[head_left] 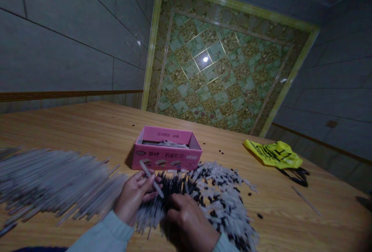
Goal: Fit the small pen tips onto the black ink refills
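My left hand [136, 194] pinches a pale, slim tube [151, 178] between thumb and fingers, just in front of the pink box [167, 162]. Beside it, my right hand [188, 217] reaches down over a cluster of dark-tipped slim pieces [174, 186]; its fingertips are bent and partly hidden, so what they hold cannot be made out. Similar slim pieces lie inside the pink box. Right of my hands spreads a heap of small clear caps and black bits [229, 201].
Many long pale tubes [58, 182] lie at the left of the wooden table [95, 128]. A yellow bag [274, 154] with black print sits at the right, near a black strap [296, 176] and a single tube [306, 201]. Tiled walls stand beyond.
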A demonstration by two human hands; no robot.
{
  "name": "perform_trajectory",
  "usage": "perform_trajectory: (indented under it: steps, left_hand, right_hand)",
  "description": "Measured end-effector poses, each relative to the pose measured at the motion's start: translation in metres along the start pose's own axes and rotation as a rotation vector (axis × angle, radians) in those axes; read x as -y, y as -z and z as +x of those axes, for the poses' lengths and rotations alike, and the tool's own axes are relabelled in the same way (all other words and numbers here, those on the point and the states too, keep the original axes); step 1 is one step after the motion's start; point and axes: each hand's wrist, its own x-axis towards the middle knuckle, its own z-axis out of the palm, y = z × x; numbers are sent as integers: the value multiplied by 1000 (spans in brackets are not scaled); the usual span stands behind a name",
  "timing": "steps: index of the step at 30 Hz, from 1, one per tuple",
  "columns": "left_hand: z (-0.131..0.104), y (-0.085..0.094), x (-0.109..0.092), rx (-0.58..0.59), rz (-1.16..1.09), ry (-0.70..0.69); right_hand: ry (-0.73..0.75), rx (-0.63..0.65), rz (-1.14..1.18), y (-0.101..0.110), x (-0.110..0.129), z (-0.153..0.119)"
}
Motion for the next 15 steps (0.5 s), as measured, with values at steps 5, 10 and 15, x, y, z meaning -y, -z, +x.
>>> perform_trajectory:
  steps: [5,10,15]
  left_hand:
    - [1,0,0,-16,4,-6]
    - [-1,-2,-4,-34,5,9]
    - [-2,-1,-4,-2,3,19]
  right_hand:
    - [70,-3,-18,1,-2,-2]
    - [168,14,9,3,-2,-4]
    - [179,-77,123,-3,-3,-7]
